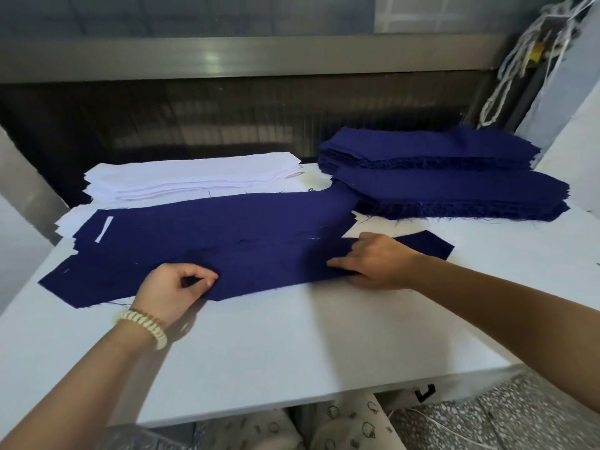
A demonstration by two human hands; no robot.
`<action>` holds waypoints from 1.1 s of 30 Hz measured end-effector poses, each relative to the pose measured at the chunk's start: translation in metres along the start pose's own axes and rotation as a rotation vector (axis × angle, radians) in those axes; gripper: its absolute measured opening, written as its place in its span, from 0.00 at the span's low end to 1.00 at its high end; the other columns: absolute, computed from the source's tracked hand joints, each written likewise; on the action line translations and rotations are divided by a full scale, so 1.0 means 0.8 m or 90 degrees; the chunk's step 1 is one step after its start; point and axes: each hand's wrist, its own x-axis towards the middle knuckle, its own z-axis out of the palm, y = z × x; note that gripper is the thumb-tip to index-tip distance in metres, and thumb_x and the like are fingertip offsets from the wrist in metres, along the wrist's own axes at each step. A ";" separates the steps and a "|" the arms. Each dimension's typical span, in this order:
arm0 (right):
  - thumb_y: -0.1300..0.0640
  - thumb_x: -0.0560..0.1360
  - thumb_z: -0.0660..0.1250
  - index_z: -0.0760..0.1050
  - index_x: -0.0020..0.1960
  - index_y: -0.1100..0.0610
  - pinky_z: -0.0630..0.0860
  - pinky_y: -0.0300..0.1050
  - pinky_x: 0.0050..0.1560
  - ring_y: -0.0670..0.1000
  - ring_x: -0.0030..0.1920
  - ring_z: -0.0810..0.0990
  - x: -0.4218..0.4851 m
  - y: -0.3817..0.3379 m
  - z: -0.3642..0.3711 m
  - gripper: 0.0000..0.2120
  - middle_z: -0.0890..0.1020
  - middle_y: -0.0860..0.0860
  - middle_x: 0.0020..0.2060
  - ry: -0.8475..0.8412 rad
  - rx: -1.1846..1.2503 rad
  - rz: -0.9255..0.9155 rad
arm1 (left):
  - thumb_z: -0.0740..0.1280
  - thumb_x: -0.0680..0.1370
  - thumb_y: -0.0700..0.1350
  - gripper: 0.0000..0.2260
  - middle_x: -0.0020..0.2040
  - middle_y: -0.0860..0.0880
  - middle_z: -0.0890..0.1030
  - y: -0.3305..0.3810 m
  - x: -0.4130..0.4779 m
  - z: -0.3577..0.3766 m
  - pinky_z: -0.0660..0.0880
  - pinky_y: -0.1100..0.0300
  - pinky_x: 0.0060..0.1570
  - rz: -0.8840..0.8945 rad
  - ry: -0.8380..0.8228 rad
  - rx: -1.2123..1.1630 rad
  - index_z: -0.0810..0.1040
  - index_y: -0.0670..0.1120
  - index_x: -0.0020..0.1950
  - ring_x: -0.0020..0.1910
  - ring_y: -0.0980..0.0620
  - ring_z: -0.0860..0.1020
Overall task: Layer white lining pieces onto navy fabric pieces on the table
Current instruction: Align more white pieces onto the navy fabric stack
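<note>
I see a stack of white lining pieces (194,178) at the far left of the desk (292,352) and two navy stacks (454,196) at the far right. Spread navy pieces (227,222) overlap across the middle, covering part of the white stack's near edge. Just in front lies the front navy piece (259,271), flat on the desk. The left grip (172,287), with a beaded bracelet (143,326) at its wrist, pinches that piece's near edge with curled fingers. The right grip (376,261) pinches the same edge further right, forefinger stretched on top.

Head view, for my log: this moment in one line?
left hand: pinches navy piece | right hand: on navy piece, grip unclear | white lining stack: untouched
</note>
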 end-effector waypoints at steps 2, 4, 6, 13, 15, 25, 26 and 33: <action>0.46 0.80 0.53 0.63 0.73 0.51 0.65 0.45 0.58 0.55 0.51 0.76 0.000 -0.010 -0.007 0.23 0.81 0.52 0.49 0.015 0.040 -0.035 | 0.72 0.73 0.39 0.10 0.41 0.57 0.82 -0.008 -0.003 -0.006 0.72 0.64 0.49 -0.011 -0.002 0.034 0.81 0.55 0.38 0.45 0.54 0.80; 0.45 0.80 0.56 0.65 0.72 0.52 0.65 0.45 0.57 0.56 0.50 0.76 0.000 -0.019 -0.010 0.23 0.82 0.53 0.48 0.039 0.076 -0.058 | 0.72 0.73 0.41 0.10 0.43 0.58 0.82 -0.014 -0.006 -0.013 0.70 0.53 0.59 -0.018 -0.002 0.081 0.80 0.58 0.39 0.50 0.51 0.79; 0.44 0.79 0.58 0.67 0.71 0.53 0.65 0.44 0.55 0.56 0.49 0.76 0.001 -0.025 -0.011 0.24 0.82 0.53 0.48 0.051 0.093 -0.073 | 0.71 0.73 0.43 0.12 0.42 0.59 0.81 -0.017 -0.011 -0.018 0.66 0.53 0.63 -0.018 0.014 0.124 0.78 0.61 0.39 0.51 0.51 0.78; 0.44 0.78 0.59 0.69 0.69 0.52 0.69 0.44 0.54 0.55 0.47 0.77 0.006 -0.031 -0.011 0.22 0.82 0.52 0.47 0.086 0.195 -0.053 | 0.69 0.74 0.40 0.17 0.35 0.54 0.82 -0.025 -0.019 -0.018 0.66 0.49 0.63 -0.016 0.083 0.137 0.75 0.64 0.37 0.42 0.49 0.78; 0.45 0.78 0.60 0.70 0.69 0.51 0.64 0.39 0.48 0.54 0.44 0.77 0.007 -0.031 -0.011 0.21 0.82 0.50 0.44 0.114 0.226 -0.012 | 0.69 0.73 0.39 0.19 0.33 0.53 0.81 -0.028 -0.017 -0.018 0.65 0.47 0.62 -0.011 0.101 0.163 0.73 0.65 0.36 0.40 0.49 0.78; 0.50 0.79 0.59 0.72 0.67 0.48 0.64 0.37 0.42 0.46 0.42 0.76 0.028 -0.030 -0.013 0.17 0.80 0.44 0.43 0.128 0.299 0.102 | 0.74 0.69 0.47 0.12 0.55 0.48 0.66 -0.028 0.002 -0.012 0.55 0.47 0.62 -0.068 0.221 0.278 0.80 0.54 0.51 0.58 0.43 0.61; 0.51 0.79 0.59 0.72 0.66 0.50 0.65 0.37 0.43 0.48 0.46 0.77 0.034 -0.028 -0.015 0.16 0.81 0.46 0.48 0.150 0.303 0.105 | 0.74 0.69 0.48 0.13 0.58 0.48 0.65 -0.025 0.005 -0.011 0.53 0.46 0.63 -0.066 0.234 0.279 0.80 0.55 0.52 0.60 0.42 0.60; 0.56 0.79 0.58 0.68 0.69 0.54 0.67 0.48 0.59 0.54 0.59 0.71 0.112 -0.009 -0.034 0.19 0.74 0.53 0.59 0.222 0.306 0.211 | 0.70 0.72 0.49 0.15 0.66 0.47 0.64 -0.010 0.050 -0.006 0.50 0.47 0.65 -0.029 0.257 0.278 0.76 0.52 0.58 0.65 0.45 0.56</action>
